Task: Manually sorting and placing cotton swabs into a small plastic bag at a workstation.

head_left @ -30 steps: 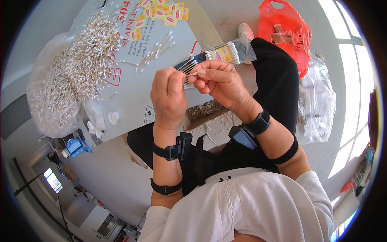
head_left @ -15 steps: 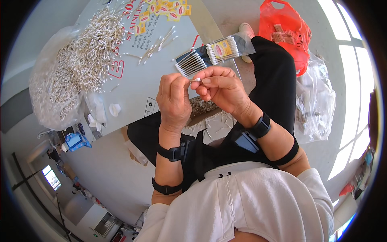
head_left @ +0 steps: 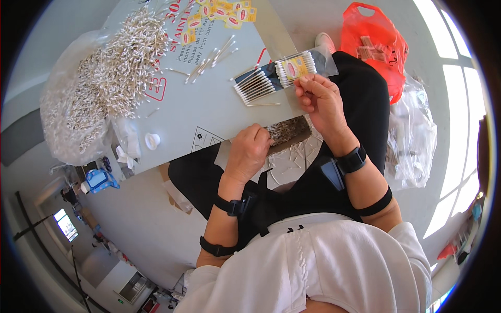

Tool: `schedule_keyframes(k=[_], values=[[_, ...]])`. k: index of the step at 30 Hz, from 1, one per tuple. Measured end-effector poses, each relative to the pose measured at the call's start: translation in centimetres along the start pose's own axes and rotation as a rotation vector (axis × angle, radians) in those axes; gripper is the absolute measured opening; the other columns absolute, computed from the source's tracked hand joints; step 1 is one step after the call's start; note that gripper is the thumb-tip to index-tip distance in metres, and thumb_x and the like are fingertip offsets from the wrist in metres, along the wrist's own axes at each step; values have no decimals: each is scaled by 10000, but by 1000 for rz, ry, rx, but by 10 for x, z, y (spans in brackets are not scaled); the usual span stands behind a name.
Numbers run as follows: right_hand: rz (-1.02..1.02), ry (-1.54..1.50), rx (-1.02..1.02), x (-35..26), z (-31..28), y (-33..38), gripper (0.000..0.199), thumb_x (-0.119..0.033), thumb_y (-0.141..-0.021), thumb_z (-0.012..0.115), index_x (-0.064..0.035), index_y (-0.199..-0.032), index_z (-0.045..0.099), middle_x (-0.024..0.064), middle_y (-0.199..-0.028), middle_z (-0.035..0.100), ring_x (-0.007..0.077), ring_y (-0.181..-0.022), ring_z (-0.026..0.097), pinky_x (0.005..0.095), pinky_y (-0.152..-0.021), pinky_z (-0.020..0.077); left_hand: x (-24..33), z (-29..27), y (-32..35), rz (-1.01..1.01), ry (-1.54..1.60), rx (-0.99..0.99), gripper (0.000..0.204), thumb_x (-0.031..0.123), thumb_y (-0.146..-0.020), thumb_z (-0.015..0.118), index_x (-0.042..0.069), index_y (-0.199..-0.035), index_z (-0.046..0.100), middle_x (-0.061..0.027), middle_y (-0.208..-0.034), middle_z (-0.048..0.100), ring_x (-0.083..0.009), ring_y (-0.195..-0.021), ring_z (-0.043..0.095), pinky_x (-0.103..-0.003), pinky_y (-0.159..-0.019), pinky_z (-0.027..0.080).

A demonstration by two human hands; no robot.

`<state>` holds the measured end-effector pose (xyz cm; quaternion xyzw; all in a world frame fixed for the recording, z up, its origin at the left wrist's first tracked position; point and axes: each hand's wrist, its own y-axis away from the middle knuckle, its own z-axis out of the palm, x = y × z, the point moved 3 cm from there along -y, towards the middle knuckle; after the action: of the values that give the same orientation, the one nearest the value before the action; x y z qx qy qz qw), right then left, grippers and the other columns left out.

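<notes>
My right hand point(head_left: 322, 101) has its thumb and forefinger pinched at the near edge of a clear pack of cotton swabs point(head_left: 295, 68) with a yellow label. Beside it a row of loose cotton swabs point(head_left: 255, 86) is lined up on a dark strip, and a single cotton swab point(head_left: 264, 104) lies just nearer. My left hand point(head_left: 249, 152) is at the table's front edge by an open cardboard box point(head_left: 295, 136) holding many swab-like pieces. Its fingers are closed together; whatever they hold is hidden.
A big heap of cotton swabs point(head_left: 125, 62) spills from a clear bag at the left of the table. Several loose swabs point(head_left: 211, 60) and yellow labels point(head_left: 224, 11) lie farther back. A red plastic bag point(head_left: 373, 47) and a clear bag point(head_left: 409, 141) stand on the right.
My hands have moved apart from a shared cotton swab: the left down to the box, the right up to the pack. A swab now lies on the table near the row.
</notes>
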<state>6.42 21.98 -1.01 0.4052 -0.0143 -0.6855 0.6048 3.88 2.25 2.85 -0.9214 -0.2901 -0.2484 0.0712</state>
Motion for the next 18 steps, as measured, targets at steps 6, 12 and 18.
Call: schedule_keyframes(k=[6,12,18], values=[[13,130,-9,2,3,1,133,-123,-935,631,-8,-878,663,14,-698,619,35,-532,478,181,-455,314,-46,-31,-39,-195,101,359,149,-31,-789,667,38,-874,566,-119,-854,560,-327,-779,604,-415,-669,490],[17,214,-3,4,10,0,142,-145,-932,641,-18,-876,669,1,-688,614,31,-532,478,173,-465,324,-91,-58,-107,-185,-161,444,149,-7,-782,688,47,-897,610,-81,-887,581,-293,-858,605,-407,-709,504],[-24,322,-13,7,16,3,122,-128,-925,649,-24,-866,672,0,-684,620,23,-543,476,169,-481,337,-93,-47,-129,-114,-253,318,82,46,-783,695,47,-807,616,-86,-844,555,-301,-861,573,-426,-728,492]])
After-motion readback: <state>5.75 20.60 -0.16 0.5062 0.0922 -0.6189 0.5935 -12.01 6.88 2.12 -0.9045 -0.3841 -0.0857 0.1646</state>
